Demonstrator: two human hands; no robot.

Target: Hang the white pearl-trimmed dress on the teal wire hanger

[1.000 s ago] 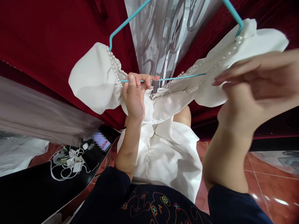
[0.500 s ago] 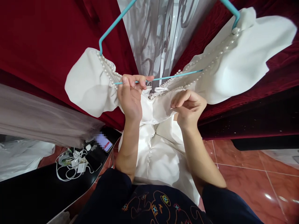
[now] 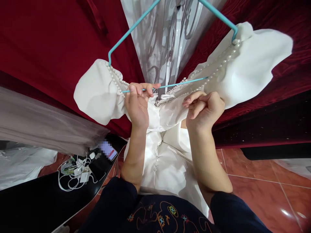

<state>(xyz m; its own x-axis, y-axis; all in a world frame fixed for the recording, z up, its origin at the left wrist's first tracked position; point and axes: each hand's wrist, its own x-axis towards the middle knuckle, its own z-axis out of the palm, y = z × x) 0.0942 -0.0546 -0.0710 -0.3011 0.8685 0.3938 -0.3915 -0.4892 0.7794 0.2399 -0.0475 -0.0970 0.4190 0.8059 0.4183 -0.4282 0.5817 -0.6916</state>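
Observation:
A white dress with puffed sleeves, a pearl-trimmed neckline and a row of small buttons hangs on a light-blue hanger in front of me. My left hand is closed at the left part of the neckline, its fingers curled by the hanger's bottom bar and covering some pearls. My right hand is at the right side of the bodice, just below the pearl edge, with fingers bent in a pinch. Whatever lies between those fingertips is too small or hidden to make out.
Dark red curtains hang on both sides, with sheer white fabric between them. On a black table at lower left lie a phone and tangled white cables. Red tiles cover the floor.
Both sleeves and the hanger have shifted inward and lower in view. My right hand has moved slightly right, its wrist turned and its fingers more curled. The left hand keeps its grip.

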